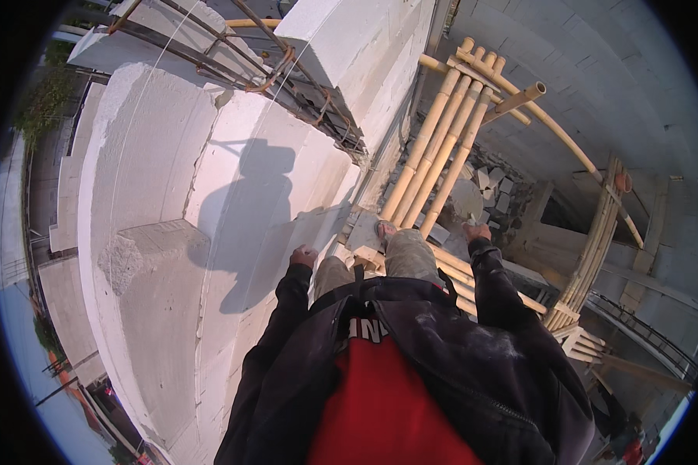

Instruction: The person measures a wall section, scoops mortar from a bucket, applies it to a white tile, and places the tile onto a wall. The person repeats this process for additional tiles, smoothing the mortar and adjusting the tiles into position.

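Note:
My left hand point(303, 256) is small in view, its fingers curled in beside the white block wall point(240, 194). Whether anything is inside it cannot be made out. On the other side, my right hand point(477, 231) hangs over the bamboo scaffold, fingers bent, with a small pale bit at the fingertips too small to name. A broken piece of light concrete block point(155, 246) sits on the wall to my left. My shadow falls across the wall. One bare foot point(384, 230) shows at the bamboo poles point(442, 147).
Rusty rebar point(279, 70) juts out at the wall's far end. A taut string runs above the wall. Rubble point(492, 186) lies below the scaffold, and another bamboo platform point(589, 248) stands to the right. A person point(632, 446) is at the lower right edge.

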Motion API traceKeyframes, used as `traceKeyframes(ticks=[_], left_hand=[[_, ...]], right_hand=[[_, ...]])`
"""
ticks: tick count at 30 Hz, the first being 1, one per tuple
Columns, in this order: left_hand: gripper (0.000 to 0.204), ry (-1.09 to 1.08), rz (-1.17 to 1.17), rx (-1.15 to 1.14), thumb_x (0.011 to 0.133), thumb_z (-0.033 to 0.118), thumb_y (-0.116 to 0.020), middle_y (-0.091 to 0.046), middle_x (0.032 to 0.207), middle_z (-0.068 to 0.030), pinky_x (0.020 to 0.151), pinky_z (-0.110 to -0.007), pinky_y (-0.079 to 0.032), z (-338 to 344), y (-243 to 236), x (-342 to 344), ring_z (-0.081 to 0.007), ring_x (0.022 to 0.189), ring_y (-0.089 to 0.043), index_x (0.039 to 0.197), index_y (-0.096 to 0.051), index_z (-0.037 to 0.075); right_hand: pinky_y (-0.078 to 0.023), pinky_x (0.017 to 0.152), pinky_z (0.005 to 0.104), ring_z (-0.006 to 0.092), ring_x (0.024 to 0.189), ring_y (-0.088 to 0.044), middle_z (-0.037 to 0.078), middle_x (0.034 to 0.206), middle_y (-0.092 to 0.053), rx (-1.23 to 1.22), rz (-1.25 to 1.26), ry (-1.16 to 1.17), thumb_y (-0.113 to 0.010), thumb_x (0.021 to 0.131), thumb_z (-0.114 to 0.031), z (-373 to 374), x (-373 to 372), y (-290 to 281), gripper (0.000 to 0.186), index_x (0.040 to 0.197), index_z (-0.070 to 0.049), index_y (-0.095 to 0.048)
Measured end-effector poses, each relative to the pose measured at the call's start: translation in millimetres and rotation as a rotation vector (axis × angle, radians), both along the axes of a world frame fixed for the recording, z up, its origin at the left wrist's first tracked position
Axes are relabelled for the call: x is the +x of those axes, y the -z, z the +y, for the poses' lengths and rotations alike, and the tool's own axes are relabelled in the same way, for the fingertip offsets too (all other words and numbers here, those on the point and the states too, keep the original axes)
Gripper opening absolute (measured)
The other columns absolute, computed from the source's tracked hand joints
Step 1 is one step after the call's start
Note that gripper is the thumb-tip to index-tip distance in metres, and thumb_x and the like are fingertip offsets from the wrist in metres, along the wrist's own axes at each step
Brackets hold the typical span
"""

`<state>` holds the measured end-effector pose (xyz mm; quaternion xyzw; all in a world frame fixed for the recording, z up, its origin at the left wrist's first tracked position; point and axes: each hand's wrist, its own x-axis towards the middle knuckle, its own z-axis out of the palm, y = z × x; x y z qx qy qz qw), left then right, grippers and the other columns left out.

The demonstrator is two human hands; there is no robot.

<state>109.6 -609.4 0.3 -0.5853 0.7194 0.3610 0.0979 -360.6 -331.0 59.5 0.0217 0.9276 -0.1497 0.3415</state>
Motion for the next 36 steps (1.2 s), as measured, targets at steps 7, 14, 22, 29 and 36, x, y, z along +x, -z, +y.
traceKeyframes(ticks=[7, 14, 22, 29, 36], left_hand=[[0.029, 0.303, -0.185, 0.023, 0.077, 0.036, -0.067, -0.072, 0.101, -0.0143, 0.088, -0.045, -0.054, -42, 94, -60, -0.0356, 0.097, -0.067, 0.093, -0.073, 0.012], [0.046, 0.203, -0.238, 0.064, 0.08, 0.044, -0.067, -0.069, 0.108, -0.0177, 0.091, -0.045, -0.053, -25, 131, -143, -0.0366, 0.102, -0.067, 0.108, -0.069, 0.008], [0.037, 0.351, -0.131, 0.119, 0.08, 0.038, -0.065, -0.07, 0.102, -0.0183, 0.087, -0.045, -0.053, -76, 159, -255, -0.0374, 0.098, -0.067, 0.102, -0.069, 0.008], [0.03, 0.52, 0.137, 0.08, 0.081, 0.032, -0.062, -0.07, 0.097, -0.0188, 0.084, -0.045, -0.052, -155, 127, -427, -0.0381, 0.095, -0.067, 0.096, -0.069, 0.007], [0.011, 0.411, 0.513, 0.021, 0.085, 0.012, -0.066, -0.068, 0.099, -0.013, 0.084, -0.037, -0.049, -176, -137, -558, -0.0292, 0.096, -0.065, 0.094, -0.065, 0.005]], right_hand=[[-0.053, 0.085, 0.0441, 0.0406, 0.096, -0.069, 0.026, 0.099, -0.071, 0.027, 0.096, 0.137, -0.076, 0.071, -0.044, 71, -53, 36, 0.062, 0.105, 0.006, -0.069], [-0.047, 0.052, 0.043, 0.021, 0.054, -0.058, 0.01, 0.062, -0.059, -0.344, -0.055, 0.536, -0.077, 0.074, -0.032, 88, -15, 15, 0.039, 0.083, 0.004, -0.066], [-0.053, 0.08, 0.0442, 0.0368, 0.096, -0.07, 0.023, 0.096, -0.072, -0.03, -0.095, 0.156, -0.068, 0.081, -0.044, 44, -91, 49, 0.052, 0.102, 0.003, -0.072], [-0.052, 0.082, 0.0439, 0.0392, 0.094, -0.07, 0.025, 0.091, -0.072, -0.097, 0.035, 0.237, -0.08, 0.068, -0.038, 45, -275, 126, 0.054, 0.099, 0.006, -0.071], [-0.046, 0.044, 0.0372, 0.0218, 0.048, -0.059, 0.007, 0.063, -0.059, -0.687, -0.027, 0.341, -0.071, 0.088, -0.033, -127, -357, 50, 0.03, 0.085, -0.004, -0.066]])
